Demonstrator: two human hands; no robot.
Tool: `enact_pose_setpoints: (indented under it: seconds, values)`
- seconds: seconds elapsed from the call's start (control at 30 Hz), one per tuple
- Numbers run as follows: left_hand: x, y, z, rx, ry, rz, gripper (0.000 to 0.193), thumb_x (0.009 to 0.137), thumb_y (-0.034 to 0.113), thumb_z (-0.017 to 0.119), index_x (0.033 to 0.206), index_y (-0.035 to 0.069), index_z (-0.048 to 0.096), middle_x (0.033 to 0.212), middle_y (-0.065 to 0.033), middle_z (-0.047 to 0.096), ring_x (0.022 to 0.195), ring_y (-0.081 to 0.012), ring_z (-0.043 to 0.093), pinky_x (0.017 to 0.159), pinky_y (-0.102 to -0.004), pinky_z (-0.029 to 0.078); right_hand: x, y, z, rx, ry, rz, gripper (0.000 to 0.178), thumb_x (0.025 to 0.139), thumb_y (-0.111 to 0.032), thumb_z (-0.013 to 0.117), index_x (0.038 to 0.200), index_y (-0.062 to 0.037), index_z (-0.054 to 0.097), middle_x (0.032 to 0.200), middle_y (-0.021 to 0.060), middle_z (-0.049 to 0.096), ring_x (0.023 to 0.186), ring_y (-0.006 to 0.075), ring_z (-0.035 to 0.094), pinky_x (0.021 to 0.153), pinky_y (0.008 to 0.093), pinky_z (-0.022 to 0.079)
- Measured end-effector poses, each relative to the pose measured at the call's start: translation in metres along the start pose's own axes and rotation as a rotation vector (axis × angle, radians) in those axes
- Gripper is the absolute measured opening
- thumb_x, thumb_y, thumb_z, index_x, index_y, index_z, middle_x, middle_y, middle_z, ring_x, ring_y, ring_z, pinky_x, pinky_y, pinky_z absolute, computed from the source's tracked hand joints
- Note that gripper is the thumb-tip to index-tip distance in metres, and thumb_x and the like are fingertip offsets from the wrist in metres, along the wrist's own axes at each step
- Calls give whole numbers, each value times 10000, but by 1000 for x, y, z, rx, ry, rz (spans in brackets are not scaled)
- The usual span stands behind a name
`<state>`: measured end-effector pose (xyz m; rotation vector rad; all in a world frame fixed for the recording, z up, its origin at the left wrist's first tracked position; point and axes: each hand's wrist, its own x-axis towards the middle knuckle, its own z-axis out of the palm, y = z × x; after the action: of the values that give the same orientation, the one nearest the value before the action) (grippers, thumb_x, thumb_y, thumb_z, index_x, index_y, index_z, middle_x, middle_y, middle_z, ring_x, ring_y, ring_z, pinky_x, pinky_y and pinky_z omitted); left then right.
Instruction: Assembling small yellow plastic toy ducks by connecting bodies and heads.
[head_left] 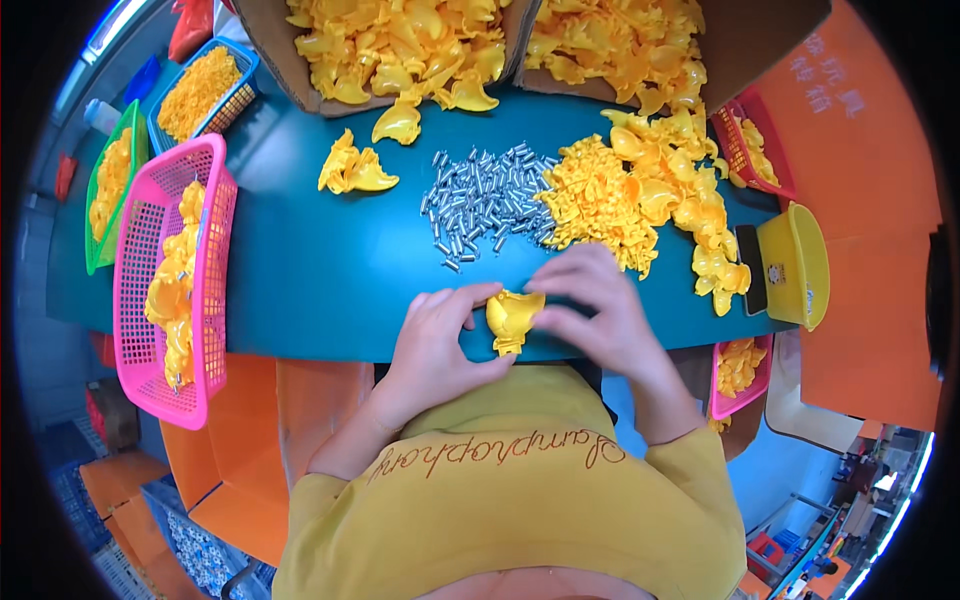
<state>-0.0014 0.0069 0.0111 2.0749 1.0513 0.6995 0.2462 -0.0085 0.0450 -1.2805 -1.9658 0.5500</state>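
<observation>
Close to the table's near edge, a curved yellow plastic shell piece (512, 320) sits between my two hands. My left hand (440, 335) grips its left side, the index finger at the top and the thumb low down. At the right edge of the piece, my right hand (598, 312) pinches with thumb and index finger; the exact contact is partly hidden by the fingers. Just beyond the hands lies a heap of small silver metal cylinders (485, 200). It touches a pile of small yellow plastic parts (597, 200) on its right.
Cardboard boxes (520, 45) of yellow shells stand at the back. Loose shells (705, 225) trail down the right, near a yellow bin (800, 265). A pink basket (215, 270) holding yellow pieces stands left, beside green (137, 150) and blue (243, 95) baskets. A small shell pile (355, 168) lies left of the cylinders.
</observation>
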Motion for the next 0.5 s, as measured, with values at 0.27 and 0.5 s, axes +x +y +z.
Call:
enact_pose_setpoints:
  seconds: [0.27,0.5]
  values:
    - [4,2,-8,-17,-68,-35,752,656,264,945,1342,110,680,901,-9,619,851,-161,607,861,-335,448,149,107,-71,-386,106,204,229,934,-178,764,1140,-84,798,1060,120,783,951,229,737,839,372,569]
    - [6,3,-7,-44,-73,-27,747,658,255,942,1350,136,690,882,-8,611,844,-166,604,858,-331,443,215,171,-57,-881,-157,261,335,930,-201,714,1259,-156,760,1187,139,763,1097,360,713,941,460,578]
